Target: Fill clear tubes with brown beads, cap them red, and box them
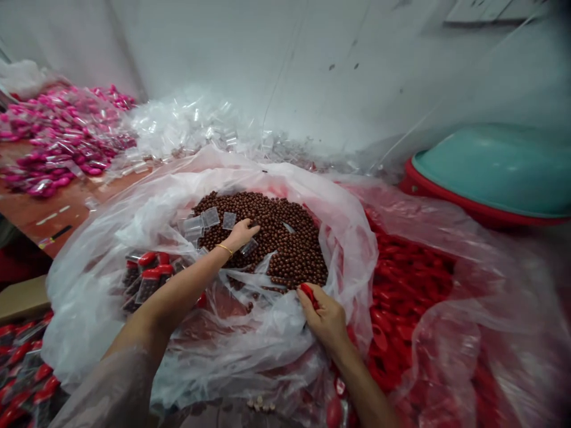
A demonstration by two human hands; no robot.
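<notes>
My left hand [242, 234], with a yellow bracelet at the wrist, reaches over a heap of small brown balls [294, 249]. Its fingers are closed at the balls; what they hold is hidden. Just below those fingers lies a clear plastic box [250, 247], and more empty clear boxes [209, 217] rest on the heap to the left. At the near right edge of the balls, my right hand [325, 315] pinches a red plastic cap [309, 293]. Filled boxes with red caps [149, 279] sit in a cluster left of my left forearm.
A translucent plastic sheet [352, 238] surrounds the balls. Loose red caps [397, 297] fill a bag at right, near a teal basin [495, 169] in a red one. Pink-capped containers [66, 137] and clear boxes [191, 125] pile up behind; red-capped boxes [27, 368] lie lower left.
</notes>
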